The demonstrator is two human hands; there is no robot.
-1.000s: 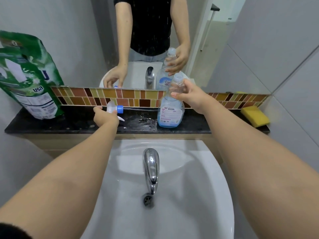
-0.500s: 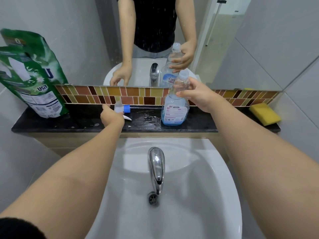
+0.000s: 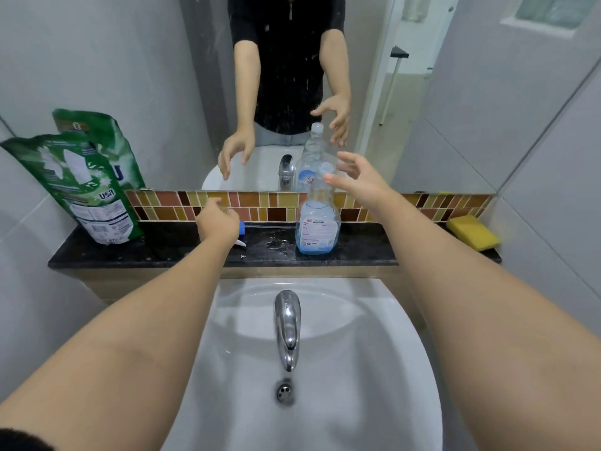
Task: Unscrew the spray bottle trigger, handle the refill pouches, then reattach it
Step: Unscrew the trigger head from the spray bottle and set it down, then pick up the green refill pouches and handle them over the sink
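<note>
The clear plastic spray bottle with blue liquid (image 3: pixel 317 222) stands upright, uncapped, on the black stone counter (image 3: pixel 162 249). Left of the bottle lies a wet patch, then the white-and-blue trigger head (image 3: pixel 241 230) under the left hand (image 3: pixel 217 222). Farther left, green refill pouches (image 3: pixel 87 187) lean against the wall. Right of the bottle the counter is bare up to a yellow sponge (image 3: pixel 473 232).

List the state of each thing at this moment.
spray bottle: upright on ledge, trigger off, little blue liquid
trigger: lying on ledge beside left hand
left hand: open
right hand: open, off bottle
refill pouches: standing, untouched
faucet: off
</note>
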